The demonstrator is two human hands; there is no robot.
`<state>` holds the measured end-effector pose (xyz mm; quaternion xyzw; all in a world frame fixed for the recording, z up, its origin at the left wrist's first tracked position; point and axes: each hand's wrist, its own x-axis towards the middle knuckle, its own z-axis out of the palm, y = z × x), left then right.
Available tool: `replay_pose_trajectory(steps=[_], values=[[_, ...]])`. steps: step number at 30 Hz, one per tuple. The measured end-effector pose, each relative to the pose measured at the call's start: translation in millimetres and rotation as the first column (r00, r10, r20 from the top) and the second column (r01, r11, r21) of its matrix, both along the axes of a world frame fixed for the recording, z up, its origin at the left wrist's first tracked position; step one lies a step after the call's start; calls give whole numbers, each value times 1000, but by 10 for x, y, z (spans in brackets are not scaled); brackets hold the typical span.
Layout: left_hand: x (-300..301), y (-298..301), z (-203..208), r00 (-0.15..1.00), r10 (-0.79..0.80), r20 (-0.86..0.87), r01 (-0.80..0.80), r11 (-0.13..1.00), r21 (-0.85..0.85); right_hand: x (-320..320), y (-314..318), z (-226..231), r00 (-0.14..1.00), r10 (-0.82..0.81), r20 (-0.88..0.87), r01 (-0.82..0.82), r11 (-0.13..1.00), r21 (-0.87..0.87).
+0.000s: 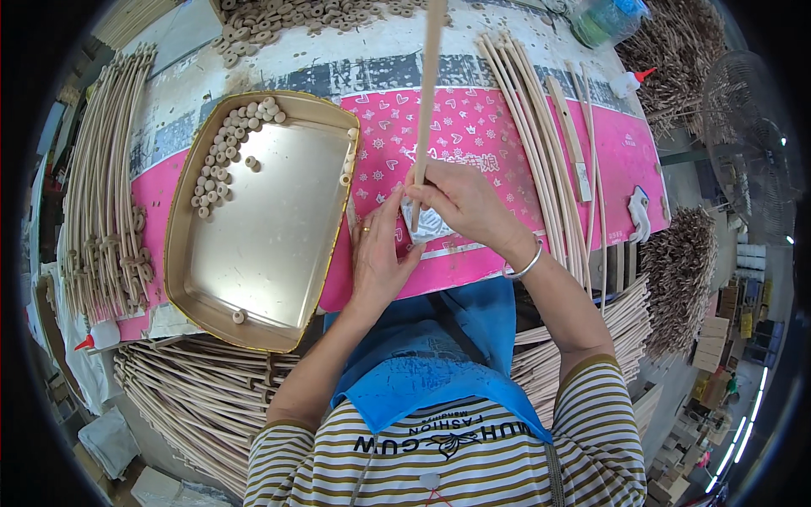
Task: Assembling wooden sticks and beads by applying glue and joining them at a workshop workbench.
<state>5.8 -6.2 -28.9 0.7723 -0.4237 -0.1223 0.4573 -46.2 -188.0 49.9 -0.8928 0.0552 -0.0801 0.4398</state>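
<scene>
My right hand is closed around a long, pale wooden stick, held almost upright. The stick's lower end meets a small white and grey patterned piece on the pink printed sheet; whether that piece is a packet or a pad I cannot tell. Beside it lies my left hand, thumb and fingers apart, fingertips at the piece's left edge. Just left stands a shallow gold-rimmed tray. Small round wooden beads cluster at its upper left, with single ones elsewhere in it.
Bundled wooden sticks lie at left and right, and more sit below the table edge. Wooden rings are heaped at the back. Red-tipped white bottles stand at right and lower left. A fan is at far right.
</scene>
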Motion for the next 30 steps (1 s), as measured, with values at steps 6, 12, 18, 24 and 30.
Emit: replay_pose_trajectory(steps=[6, 12, 18, 24, 30], values=[[-18, -15, 36, 999, -4, 38, 5, 1000, -14, -40, 3, 181, 997, 63, -33, -67, 990, -121], [-45, 14, 135, 999, -1, 32, 2, 1000, -3, -150, -140, 215, 996, -76, -53, 81, 993, 83], [107, 408, 831, 983, -51, -179, 31, 993, -116, -385, -262, 199, 931, -348, 105, 274, 861, 429], [956, 827, 804, 919, 228, -323, -286, 947, -146, -534, -65, 83, 803, -571, 173, 388, 719, 577], [660, 898, 773, 954, 161, -252, -195, 973, -120, -762, 165, -155, 802, -574, 161, 492, 790, 367]])
